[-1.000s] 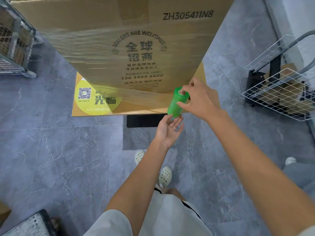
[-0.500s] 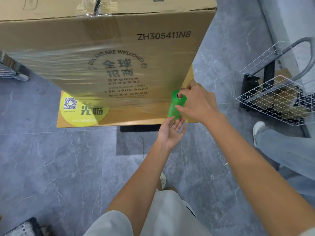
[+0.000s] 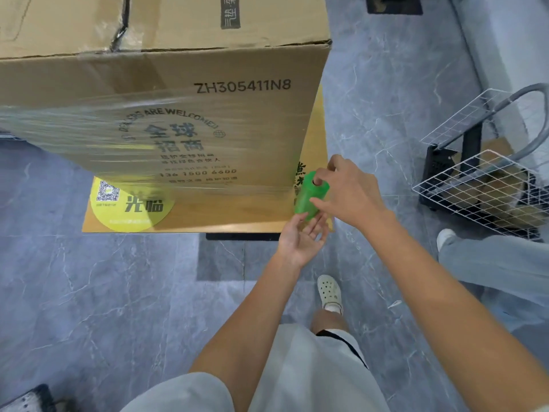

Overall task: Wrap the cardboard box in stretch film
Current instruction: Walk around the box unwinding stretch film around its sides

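Note:
A large cardboard box (image 3: 178, 72) fills the upper left, with clear stretch film (image 3: 118, 138) banded across its printed front face. It stands on a flatter carton with a yellow sticker (image 3: 130, 203). At the box's lower right corner is a green film roll (image 3: 307, 199), upright and slightly tilted. My right hand (image 3: 353, 191) holds the roll from above, one finger in the core's top hole and the thumb against its side. My left hand (image 3: 300, 242) lies palm up under the roll's bottom end, fingers straight. Film runs from the roll onto the box face.
A white wire cart (image 3: 481, 185) on a dark frame stands at the right by the wall. Another person's trouser leg and shoe (image 3: 499, 263) are at the right. My foot in a white clog (image 3: 329, 292) is on the grey tiled floor. A black base (image 3: 237, 237) shows under the carton.
The roll and both hands have shifted right to the box's right corner, drawing film across the front face. Another person's leg has come into view at the right.

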